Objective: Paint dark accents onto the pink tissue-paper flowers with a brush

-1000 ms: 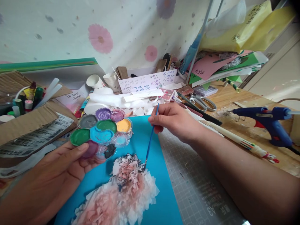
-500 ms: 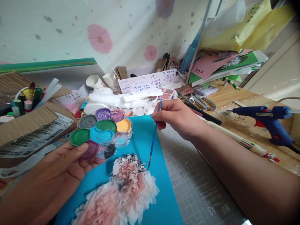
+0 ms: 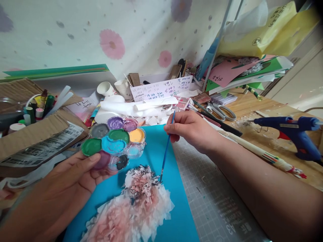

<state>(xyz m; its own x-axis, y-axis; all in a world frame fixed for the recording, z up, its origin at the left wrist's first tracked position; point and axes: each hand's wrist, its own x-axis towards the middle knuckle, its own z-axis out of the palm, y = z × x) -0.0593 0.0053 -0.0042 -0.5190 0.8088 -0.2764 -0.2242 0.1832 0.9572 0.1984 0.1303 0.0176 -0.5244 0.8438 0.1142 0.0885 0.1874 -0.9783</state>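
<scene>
Between thumb and fingers, my left hand (image 3: 78, 174) grips a paint palette (image 3: 114, 144) whose round wells hold green, blue, purple, yellow, grey and black paint. A blue paintbrush (image 3: 167, 148) is pinched in my right hand (image 3: 188, 129), bristles pointing down. Its dark tip is at the right edge of a ruffled paper flower (image 3: 142, 183), pink and white with black-edged petals on top. Another pink and white paper flower (image 3: 113, 222) adjoins it at the lower left, partly cut off by the frame. Both lie on a blue sheet (image 3: 161, 198).
A grey cutting mat (image 3: 209, 198) lies under the sheet's right side. Farther right are a blue glue gun (image 3: 290, 126) and grey-handled scissors (image 3: 222, 111). A cardboard box (image 3: 37, 141) with pens stands left; paper cups (image 3: 106, 89) and a handwritten card (image 3: 161, 88) are behind.
The whole view has shifted slightly, so things appear a little farther right. Both hands keep their holds, and the brush tip stays at the flower's right edge.
</scene>
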